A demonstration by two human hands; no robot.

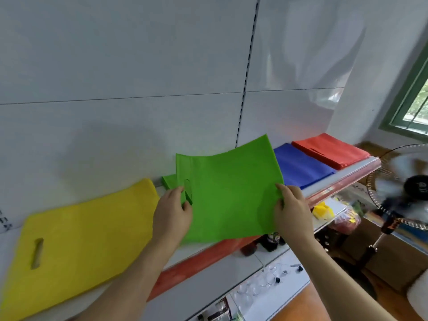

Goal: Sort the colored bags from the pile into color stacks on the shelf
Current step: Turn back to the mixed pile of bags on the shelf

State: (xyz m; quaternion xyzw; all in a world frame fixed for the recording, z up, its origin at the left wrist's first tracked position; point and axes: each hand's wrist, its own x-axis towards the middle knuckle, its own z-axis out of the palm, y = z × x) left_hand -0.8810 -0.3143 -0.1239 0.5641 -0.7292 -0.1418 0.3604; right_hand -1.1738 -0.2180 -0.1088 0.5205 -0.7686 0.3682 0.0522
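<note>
Right, snapshot as I read it off the head cam:

left hand [172, 213]: I see it pinching the green bag [229, 193] at its left edge, just by the handle slot, thumb on top and fingers curled under.
right hand [293, 210]: gripping the same bag at its right edge, thumb on the upper face, fingers wrapped beneath.
green bag: held flat between both hands, lifted off the shelf [342, 181], far corner curling up toward the wall panel [115, 66].
yellow stack [76, 239]: lying flat on the shelf left of my left hand, handle slot at its near left side. I can't tell how many bags are in it.
green stack [168, 181]: small corner showing on the shelf behind the held bag, between the yellow and blue ones; mostly hidden.
blue stack [301, 165]: flat on the shelf right of the held bag, partly covered by it.
red stack [328, 151]: farthest right on the shelf, just beside the blue one, several layers visible at its edge.
lower shelves [273, 293]: small cluttered items, too blurred for me to name.
fan [407, 188]: standing right of the shelf, blades blurred.
window [414, 105]: green frame at the far right.
</note>
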